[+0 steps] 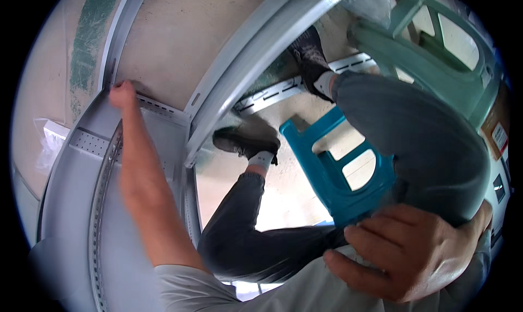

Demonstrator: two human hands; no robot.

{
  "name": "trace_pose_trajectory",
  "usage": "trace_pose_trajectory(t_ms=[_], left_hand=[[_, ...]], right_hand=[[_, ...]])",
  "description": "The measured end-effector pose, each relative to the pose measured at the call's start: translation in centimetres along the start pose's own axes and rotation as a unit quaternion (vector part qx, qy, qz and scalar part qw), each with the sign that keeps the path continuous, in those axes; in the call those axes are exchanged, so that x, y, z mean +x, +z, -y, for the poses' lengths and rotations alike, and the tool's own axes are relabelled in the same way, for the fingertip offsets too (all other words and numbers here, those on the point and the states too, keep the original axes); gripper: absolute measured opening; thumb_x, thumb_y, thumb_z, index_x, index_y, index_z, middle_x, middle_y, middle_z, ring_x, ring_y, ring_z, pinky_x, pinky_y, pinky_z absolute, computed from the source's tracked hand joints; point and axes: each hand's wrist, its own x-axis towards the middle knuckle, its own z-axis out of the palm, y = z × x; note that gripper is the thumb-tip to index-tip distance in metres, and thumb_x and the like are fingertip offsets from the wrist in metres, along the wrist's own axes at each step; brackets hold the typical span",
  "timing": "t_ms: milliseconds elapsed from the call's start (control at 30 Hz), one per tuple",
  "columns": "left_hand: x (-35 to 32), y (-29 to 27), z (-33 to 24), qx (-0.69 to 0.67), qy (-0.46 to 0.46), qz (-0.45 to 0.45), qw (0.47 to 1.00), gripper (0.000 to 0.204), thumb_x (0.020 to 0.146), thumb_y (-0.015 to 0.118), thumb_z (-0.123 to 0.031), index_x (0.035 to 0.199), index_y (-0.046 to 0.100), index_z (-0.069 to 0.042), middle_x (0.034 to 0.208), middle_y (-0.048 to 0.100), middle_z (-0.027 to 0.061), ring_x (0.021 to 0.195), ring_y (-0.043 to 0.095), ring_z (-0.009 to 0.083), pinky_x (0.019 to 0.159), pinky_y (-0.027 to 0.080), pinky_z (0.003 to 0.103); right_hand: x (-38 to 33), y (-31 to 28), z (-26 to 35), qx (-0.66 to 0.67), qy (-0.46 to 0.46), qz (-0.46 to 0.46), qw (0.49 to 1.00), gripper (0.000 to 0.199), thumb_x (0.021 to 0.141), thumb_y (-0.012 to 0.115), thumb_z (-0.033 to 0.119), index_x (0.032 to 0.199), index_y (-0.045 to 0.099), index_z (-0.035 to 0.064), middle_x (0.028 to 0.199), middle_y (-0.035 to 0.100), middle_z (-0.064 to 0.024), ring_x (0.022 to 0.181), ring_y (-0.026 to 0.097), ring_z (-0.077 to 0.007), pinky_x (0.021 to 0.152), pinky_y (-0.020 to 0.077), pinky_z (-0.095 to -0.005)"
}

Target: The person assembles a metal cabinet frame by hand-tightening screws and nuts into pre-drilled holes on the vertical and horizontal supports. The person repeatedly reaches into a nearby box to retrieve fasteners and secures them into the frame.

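Observation:
My left arm reaches forward along a grey sheet-metal frame. At the frame's far corner, my left hand is closed in a pinch where a narrow metal rail meets it. Whatever sits between those fingers is too small or hidden to make out. A perforated crosspiece runs just right of that hand. Close to the camera, above my lap, is my right hand, its fingers loosely bent and somewhat apart. Nothing shows in it, though its palm is hidden.
A long metal profile crosses diagonally in front of my feet. Between my legs is a teal plastic stool; a pale green plastic stool stands at upper right. A slotted strip lies on the floor. Clear plastic wrap is at far left.

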Motion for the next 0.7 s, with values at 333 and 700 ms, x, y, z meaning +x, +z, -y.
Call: trace_pose_trajectory(t_ms=[333,700], left_hand=[[-22.1,-18.2,-15.4,-0.58,-0.047,0.324,0.746,0.021,0.094,0.067,-0.01,0.108,0.065,0.005,0.092,0.067,0.0083,0.08,0.066,0.0162,0.076,0.058,0.032],[-42.6,-41.9,-18.1,-0.749,-0.077,0.32,0.575,0.031,0.094,0.067,-0.006,0.123,0.058,-0.002,0.099,0.066,0.0081,0.089,0.067,0.0173,0.08,0.06,0.031]], right_hand=[[-2.3,0.3,1.3,-0.029,-0.031,-0.051,0.998,0.038,0.078,0.074,0.022,0.108,0.065,0.0016,0.082,0.059,-0.0122,0.078,0.063,-0.0324,0.068,0.0518,-0.0417],[1.2,-0.5,1.3,0.119,-0.09,-0.196,0.969,0.038,0.079,0.08,0.02,0.112,0.072,0.0031,0.08,0.067,-0.0089,0.072,0.062,-0.0178,0.069,0.0512,-0.0349]])
